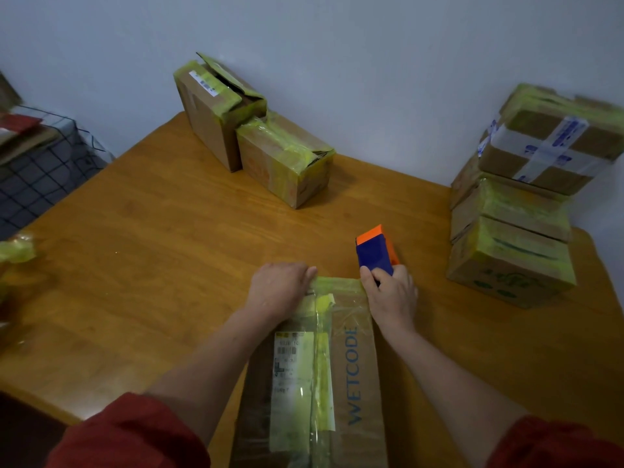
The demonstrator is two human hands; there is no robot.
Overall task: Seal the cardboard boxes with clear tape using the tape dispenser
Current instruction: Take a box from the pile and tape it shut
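A long cardboard box (354, 366) printed "WETCODE" lies in front of me on the wooden table (152, 231), its top covered with yellowish-clear tape and a shipping label. My left hand (278, 287) presses on the far left corner of the box, fingers bent over its far edge. My right hand (391, 295) grips the blue and orange tape dispenser (373, 249) at the far right corner of the box, where a strip of tape runs along the far edge.
Two taped boxes (283, 157) with torn flaps stand at the back by the wall. A stack of taped boxes (513, 231) rises at the right. A checked cloth (44, 173) lies left of the table, and crumpled tape (17, 248) sits at the left edge.
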